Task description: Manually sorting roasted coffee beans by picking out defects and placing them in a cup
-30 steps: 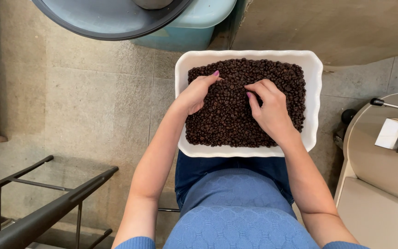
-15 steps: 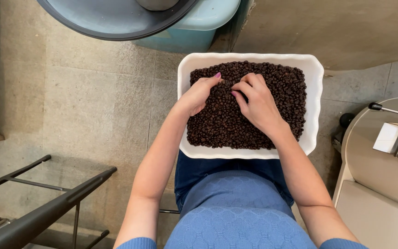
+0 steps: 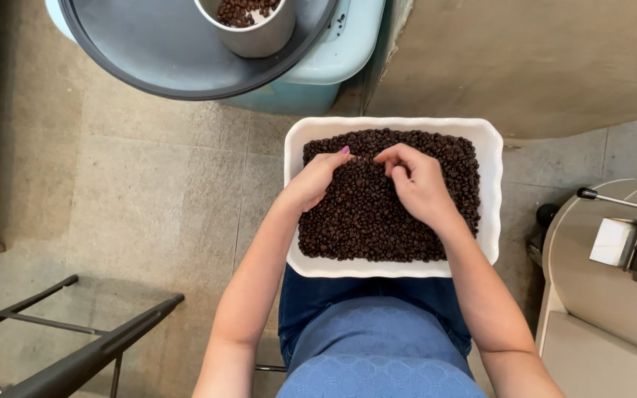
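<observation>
Coffee beans (image 3: 366, 221), dark and roasted, fill one white rectangular tray (image 3: 492, 184) resting on the person's lap, far too many beans to count. Both hands are in the pile. The left hand (image 3: 315, 180) lies on the beans at the tray's left side, fingers (image 3: 337, 156) curled loosely, grasping nothing I can make out. The right hand (image 3: 418, 184) has slid from the right of the pile towards the middle over the last second, and now its fingertips (image 3: 388, 158) are pinched together almost touching the left's; whether a bean sits between them I cannot tell. So the sorting has closed in on one spot near the top centre. Above, one grey round basin (image 3: 149, 59) now shows one metal cup (image 3: 259, 33) holding more beans, atop a pale blue bin (image 3: 348, 51). One beige machine (image 3: 606, 295) sits right, one black metal frame (image 3: 75, 354) lower left.
</observation>
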